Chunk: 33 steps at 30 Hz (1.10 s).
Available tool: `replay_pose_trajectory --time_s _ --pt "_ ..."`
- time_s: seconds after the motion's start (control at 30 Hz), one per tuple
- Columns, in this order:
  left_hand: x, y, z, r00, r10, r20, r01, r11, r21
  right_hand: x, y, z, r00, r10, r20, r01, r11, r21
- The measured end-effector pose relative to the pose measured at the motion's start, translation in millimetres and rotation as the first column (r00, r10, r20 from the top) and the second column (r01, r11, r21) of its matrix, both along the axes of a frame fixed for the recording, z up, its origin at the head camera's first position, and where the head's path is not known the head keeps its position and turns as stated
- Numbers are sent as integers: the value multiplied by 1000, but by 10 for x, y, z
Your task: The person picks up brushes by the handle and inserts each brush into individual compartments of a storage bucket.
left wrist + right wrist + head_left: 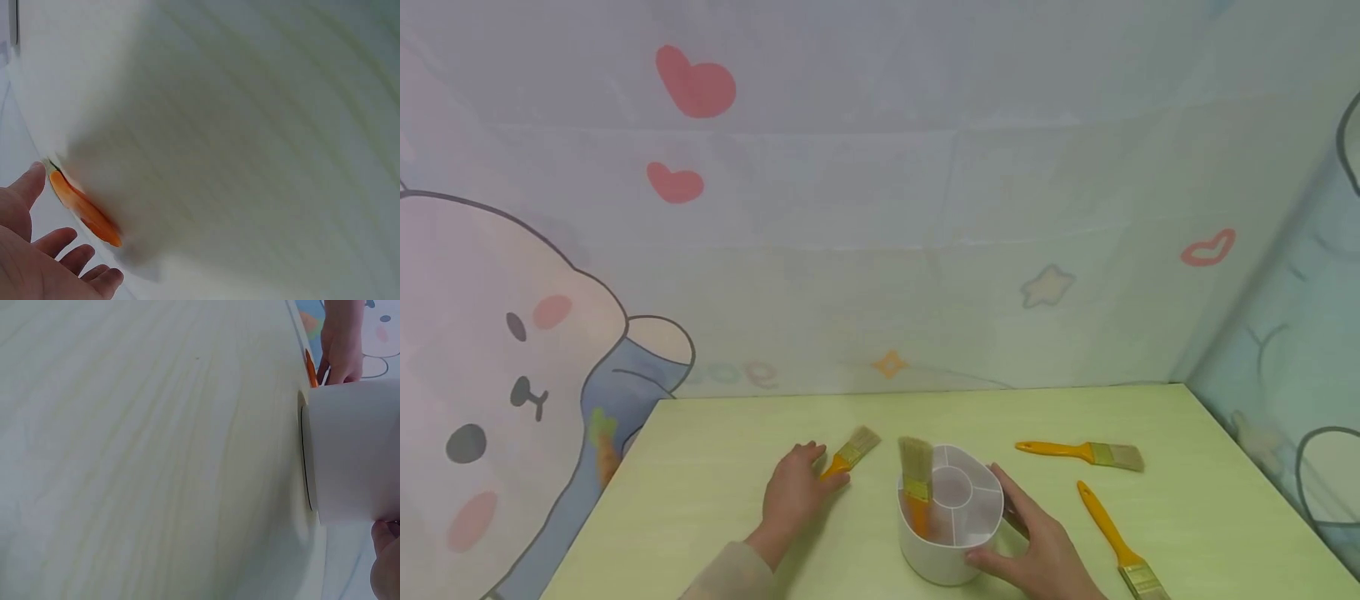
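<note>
In the lower middle of the head view a white round plastic brush holder with divided compartments (951,521) stands on the pale green wood-grain table (715,475). One orange-handled flat paintbrush with pale bristles (916,479) stands upright in the holder's left compartment, bristles up.

The right hand (1037,546) lies against the holder's right and near side, fingers curved round the white wall and thumb at the near edge, so the grip is wrapped on the holder. In the right wrist view only a fingertip shows at the lower right corner, touching the holder (353,450).

The left hand (793,492) rests on the table left of the holder, palm down, fingers loosely spread over the orange handle of a second flat paintbrush (853,450), whose bristles point to the upper right. The fingertips touch the handle, but whether they pinch it cannot be told. In the left wrist view the same hand (37,256) is spread at the lower left, next to an orange shape at the table's edge.

Two more orange-handled paintbrushes lie right of the holder: one (1082,452) lies crosswise with bristles to the right, the other (1120,546) slants toward the lower right of the frame, bristles nearest the camera. A cartoon-printed curtain with red hearts (696,83) hangs behind the table.
</note>
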State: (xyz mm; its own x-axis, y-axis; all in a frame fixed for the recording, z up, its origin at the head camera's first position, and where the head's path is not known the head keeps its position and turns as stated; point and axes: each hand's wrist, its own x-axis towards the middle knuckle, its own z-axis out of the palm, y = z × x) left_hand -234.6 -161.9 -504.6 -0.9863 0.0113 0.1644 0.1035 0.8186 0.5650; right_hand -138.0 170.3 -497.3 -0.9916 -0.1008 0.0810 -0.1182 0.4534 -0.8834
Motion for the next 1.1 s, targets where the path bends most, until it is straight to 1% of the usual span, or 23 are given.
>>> replay_pose_trajectory --time_s 0.23,0.4,0.53,0.67,0.73,0.77,0.87,0.93,1.03,1.1 --pt "4 3 -26 999 2 -33 -3 999 -40 13 -10 22 997 -14 80 16 1000 -21" --pt "1 -5 -52 1000 6 -28 -7 999 -50 34 -16 23 995 -17 99 21 999 -41" --pt "0 -4 -71 1000 -1 -27 -1 998 -59 69 7 12 998 3 67 1 998 -65" --pt "-15 1 -107 999 -2 -36 0 998 -69 109 39 -25 1000 24 4 -24 997 -73" --pt "-15 9 -117 999 -1 -43 -2 998 -66 125 65 -48 999 31 -42 -34 997 -65" --pt "-19 13 -126 999 1 -45 -4 998 -63 129 85 -61 996 41 -81 -46 997 -60" --pt "-24 28 -135 998 -4 -62 1 999 -51 127 149 -78 986 57 -157 -67 996 -58" --pt "-28 35 -142 998 -6 -70 2 999 -50 111 198 -71 979 80 -189 -91 994 -55" --pt "-24 47 -132 997 -12 -82 7 998 -58 73 274 -43 973 119 -198 -129 991 -36" --pt "-22 55 -127 997 -10 -81 5 998 -62 34 325 -16 967 147 -208 -151 988 -6"
